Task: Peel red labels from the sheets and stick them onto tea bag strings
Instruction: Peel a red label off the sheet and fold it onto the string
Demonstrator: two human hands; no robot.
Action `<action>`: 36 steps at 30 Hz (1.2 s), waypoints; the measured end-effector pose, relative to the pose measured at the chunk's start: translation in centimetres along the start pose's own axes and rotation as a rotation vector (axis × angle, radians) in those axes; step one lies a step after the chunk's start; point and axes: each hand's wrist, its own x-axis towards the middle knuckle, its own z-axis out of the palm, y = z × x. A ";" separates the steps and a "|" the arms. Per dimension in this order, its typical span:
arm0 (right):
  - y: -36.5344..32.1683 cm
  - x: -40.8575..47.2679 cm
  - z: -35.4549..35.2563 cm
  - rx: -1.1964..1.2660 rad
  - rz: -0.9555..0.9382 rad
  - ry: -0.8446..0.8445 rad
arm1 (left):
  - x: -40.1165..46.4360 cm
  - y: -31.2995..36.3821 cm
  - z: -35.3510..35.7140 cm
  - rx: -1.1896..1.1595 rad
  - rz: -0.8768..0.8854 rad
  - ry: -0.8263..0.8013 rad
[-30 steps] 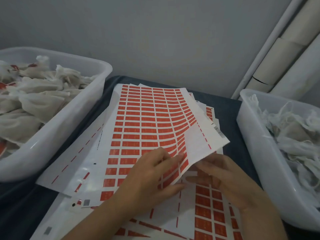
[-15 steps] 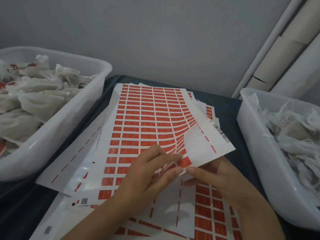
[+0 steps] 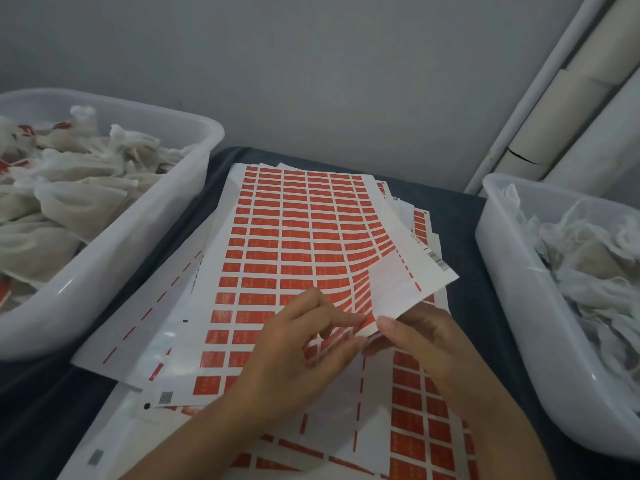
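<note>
Plastic tub, left: translucent white bin [image 3: 114, 258] heaped with filled tea bags [image 3: 69, 202]; a few carry red tags near the far left edge.
Bag handling: light, soft, gauzy and easily torn, by the look; strings too fine to make out here.
Surface: dark blue cloth [image 3: 460, 216] under everything.
Spent sheets: glossy white backing [image 3: 149, 327], mostly stripped, only thin red dashes left, fanned under the top sheet.
Top label sheet: white sheet [image 3: 294, 237] with a dense grid of red labels, lying mid-surface, its near right corner lifted and curled so the blank underside shows.
Sheet handling: thin, limp, slick-faced paper; likely to buckle unless the corner is bent back and held.
Left hand: hand [image 3: 294, 355] over the lower part of the sheet, thumb and forefinger closing on the red label [image 3: 367, 322] at the curled edge; a firm pinch cannot be confirmed.
Label handling: tiny, featherweight, tacky on the back; best taken by one free corner to keep the glue clean.
Right hand: hand [image 3: 415, 336] beneath the raised corner, fingers curled, gripping that flap.
Lower sheet: part-used labels [image 3: 415, 410] under the wrists.
Plastic tub, right: white bin [image 3: 512, 299] of tangled tea bags [image 3: 595, 258] without visible tags.
</note>
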 end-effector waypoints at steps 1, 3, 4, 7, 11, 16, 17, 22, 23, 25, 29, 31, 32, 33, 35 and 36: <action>0.0 -0.1 0.1 0.020 0.005 0.008 | 0.0 0.0 0.0 -0.003 -0.003 0.003; 0.1 -0.1 0.2 0.051 0.024 0.026 | 0.0 0.0 0.0 -0.010 -0.012 0.012; 0.3 0.0 0.2 0.056 0.028 0.028 | 0.0 0.0 0.0 -0.026 -0.024 0.013; 0.7 0.2 0.1 0.044 0.027 0.002 | 0.0 0.2 -0.2 -0.112 -0.071 0.007; 1.0 0.3 0.1 -0.037 -0.014 -0.041 | 0.2 0.3 -0.4 -0.127 -0.089 0.005; 1.8 0.6 0.1 -0.134 -0.059 -0.052 | 0.2 0.0 -0.5 -0.083 -0.067 -0.010; 1.9 0.6 0.1 -0.146 -0.065 -0.052 | 0.2 0.0 -0.5 -0.064 -0.056 -0.018; 2.1 0.6 0.0 -0.164 -0.058 -0.055 | 0.2 0.0 -0.4 -0.072 -0.090 -0.016; 2.0 0.6 0.0 -0.159 -0.053 -0.060 | 0.1 0.0 -0.4 -0.075 -0.101 -0.013; 1.8 0.5 -0.1 -0.150 -0.037 -0.079 | 0.1 0.1 -0.4 -0.064 -0.121 -0.011; 1.4 0.3 -0.6 -0.034 0.045 -0.083 | 0.4 -0.1 -0.4 -0.044 -0.223 0.039; 1.1 0.2 -1.1 0.040 0.100 -0.062 | 0.8 -0.2 -0.6 -0.100 -0.358 0.129; 1.0 0.2 -1.4 0.048 0.123 -0.051 | 1.0 -0.3 -0.8 -0.174 -0.445 0.194; 1.1 0.1 -1.7 0.040 0.134 -0.045 | 1.2 -0.2 -1.3 -0.265 -0.543 0.262; 1.1 0.0 -2.0 0.015 0.166 -0.070 | 1.6 -0.3 -2.1 -0.438 -0.647 0.366; 1.2 -0.2 -2.1 -0.001 0.203 -0.100 | 1.8 -0.5 -2.5 -0.508 -0.654 0.393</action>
